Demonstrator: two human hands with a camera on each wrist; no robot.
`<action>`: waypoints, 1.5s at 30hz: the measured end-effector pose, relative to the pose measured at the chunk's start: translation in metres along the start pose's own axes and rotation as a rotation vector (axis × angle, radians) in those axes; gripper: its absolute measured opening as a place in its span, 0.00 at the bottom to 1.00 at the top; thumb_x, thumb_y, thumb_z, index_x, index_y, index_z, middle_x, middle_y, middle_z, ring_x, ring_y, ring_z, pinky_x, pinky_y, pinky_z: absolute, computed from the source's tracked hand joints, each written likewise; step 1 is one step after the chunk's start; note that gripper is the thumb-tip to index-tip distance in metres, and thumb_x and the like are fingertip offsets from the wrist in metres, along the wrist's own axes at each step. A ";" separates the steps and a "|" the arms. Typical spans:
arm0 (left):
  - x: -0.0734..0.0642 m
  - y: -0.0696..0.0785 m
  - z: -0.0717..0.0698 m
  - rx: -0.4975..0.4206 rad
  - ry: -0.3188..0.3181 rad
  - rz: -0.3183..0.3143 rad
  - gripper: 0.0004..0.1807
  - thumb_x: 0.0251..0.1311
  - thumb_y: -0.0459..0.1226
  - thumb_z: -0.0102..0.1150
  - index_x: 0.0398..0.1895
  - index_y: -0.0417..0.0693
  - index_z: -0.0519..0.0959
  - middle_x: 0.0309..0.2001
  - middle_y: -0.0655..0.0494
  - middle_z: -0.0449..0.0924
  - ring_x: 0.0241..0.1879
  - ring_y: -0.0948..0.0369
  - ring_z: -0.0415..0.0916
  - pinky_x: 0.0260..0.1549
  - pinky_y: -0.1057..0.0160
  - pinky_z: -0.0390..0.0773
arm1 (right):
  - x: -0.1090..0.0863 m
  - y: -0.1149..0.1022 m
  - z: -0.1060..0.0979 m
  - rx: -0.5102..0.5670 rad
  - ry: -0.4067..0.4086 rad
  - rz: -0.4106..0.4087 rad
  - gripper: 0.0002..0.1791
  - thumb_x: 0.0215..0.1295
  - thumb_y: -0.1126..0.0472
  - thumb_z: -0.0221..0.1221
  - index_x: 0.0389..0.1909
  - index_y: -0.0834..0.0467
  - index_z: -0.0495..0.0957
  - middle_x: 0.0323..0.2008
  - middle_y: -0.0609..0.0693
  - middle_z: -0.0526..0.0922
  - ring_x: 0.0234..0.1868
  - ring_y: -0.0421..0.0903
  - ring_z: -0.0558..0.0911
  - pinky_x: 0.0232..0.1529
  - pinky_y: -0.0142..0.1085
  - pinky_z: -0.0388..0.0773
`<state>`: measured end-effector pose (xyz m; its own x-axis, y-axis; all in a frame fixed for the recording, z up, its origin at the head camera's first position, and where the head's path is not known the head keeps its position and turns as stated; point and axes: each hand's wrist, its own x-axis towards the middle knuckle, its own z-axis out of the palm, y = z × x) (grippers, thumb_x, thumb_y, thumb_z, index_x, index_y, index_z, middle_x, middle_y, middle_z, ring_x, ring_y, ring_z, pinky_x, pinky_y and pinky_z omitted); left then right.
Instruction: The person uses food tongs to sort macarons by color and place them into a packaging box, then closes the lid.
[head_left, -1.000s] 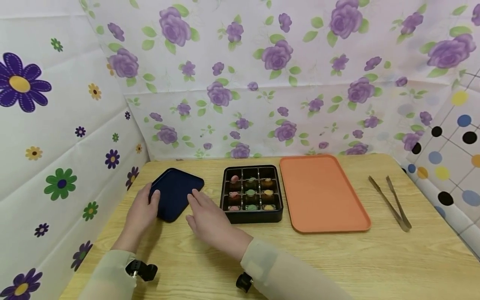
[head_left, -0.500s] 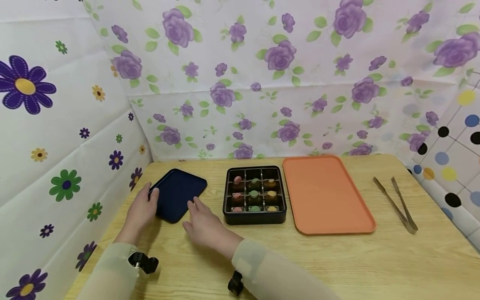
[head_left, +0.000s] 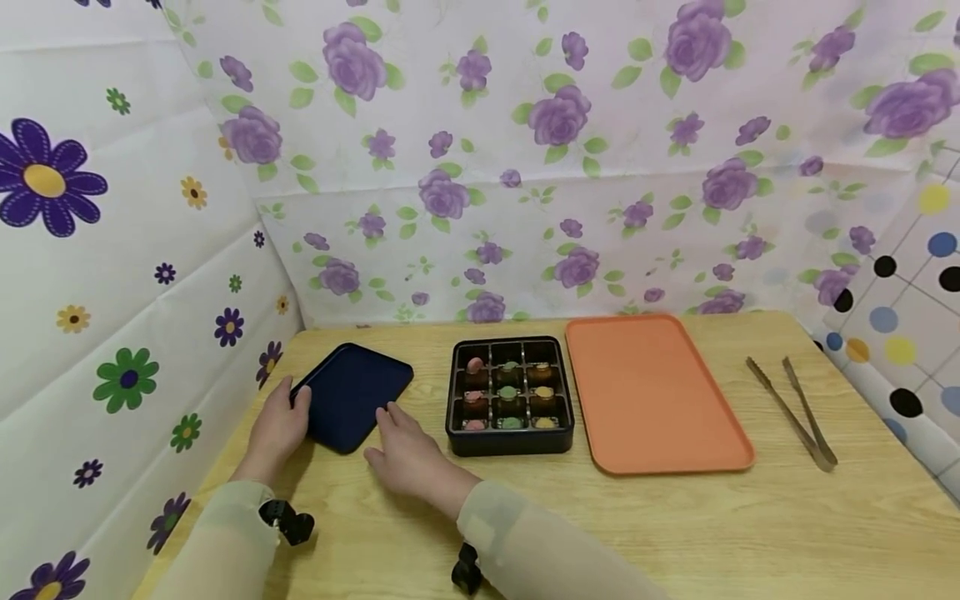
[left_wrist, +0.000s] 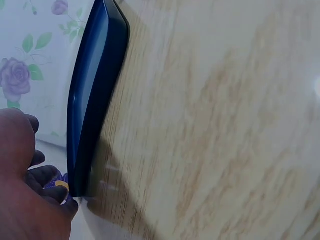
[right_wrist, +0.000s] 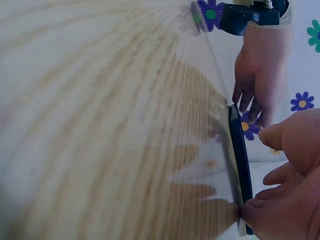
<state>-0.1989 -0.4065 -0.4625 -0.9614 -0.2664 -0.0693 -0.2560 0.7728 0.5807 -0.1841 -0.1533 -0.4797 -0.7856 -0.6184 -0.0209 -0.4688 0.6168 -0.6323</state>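
Observation:
A dark blue shallow lid (head_left: 351, 396) lies on the left part of the table; its raised rim shows in the left wrist view. My left hand (head_left: 273, 429) is at the lid's left side, fingers loosely bent and a fingertip right at the corner. On the opposite side, my right hand (head_left: 412, 457) has its fingertips at the lid's near right edge, thumb apart. Neither hand curls round the lid. Right of it stands a black divided box (head_left: 510, 443) holding small pink, green and yellow round sweets, probably macarons (head_left: 508, 392).
An orange tray (head_left: 660, 400) lies right of the box. Farther right are metal tongs (head_left: 795, 417), spread apart. Floral sheets (head_left: 465, 233) hang behind and to the left of the wooden table (head_left: 570, 533).
My right hand has drawn slightly toward the table's front and left, away from the box. My left hand has shifted a little outward. The lid stays in place; the head view shifts slightly.

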 end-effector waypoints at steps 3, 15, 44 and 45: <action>0.001 -0.004 0.002 0.002 0.003 -0.009 0.39 0.92 0.47 0.31 0.88 0.28 0.40 0.85 0.23 0.41 0.84 0.27 0.42 0.81 0.31 0.47 | 0.001 0.001 0.001 0.005 -0.006 -0.009 0.38 0.90 0.48 0.54 0.89 0.61 0.55 0.88 0.59 0.53 0.87 0.53 0.57 0.82 0.46 0.64; -0.006 0.002 0.001 0.076 0.004 -0.001 0.38 0.90 0.45 0.33 0.86 0.23 0.45 0.82 0.18 0.48 0.80 0.24 0.49 0.79 0.29 0.54 | 0.003 0.001 -0.002 0.078 -0.020 0.027 0.39 0.90 0.47 0.52 0.89 0.62 0.55 0.88 0.61 0.52 0.89 0.60 0.46 0.86 0.51 0.53; -0.023 0.004 0.000 0.140 0.059 -0.162 0.38 0.88 0.50 0.31 0.86 0.30 0.57 0.77 0.19 0.61 0.68 0.17 0.60 0.64 0.20 0.62 | 0.007 0.004 -0.001 0.342 0.041 0.119 0.39 0.88 0.48 0.53 0.88 0.63 0.55 0.87 0.59 0.57 0.89 0.57 0.50 0.85 0.53 0.54; -0.024 0.004 0.001 0.131 0.066 -0.167 0.38 0.88 0.51 0.30 0.86 0.31 0.57 0.77 0.20 0.61 0.68 0.17 0.60 0.64 0.20 0.61 | 0.007 0.004 0.000 0.364 0.051 0.124 0.39 0.88 0.49 0.54 0.88 0.63 0.55 0.87 0.59 0.57 0.89 0.57 0.50 0.85 0.54 0.55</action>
<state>-0.1768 -0.3960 -0.4591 -0.8968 -0.4310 -0.1004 -0.4266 0.7816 0.4551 -0.1917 -0.1548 -0.4823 -0.8506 -0.5194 -0.0815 -0.2023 0.4664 -0.8611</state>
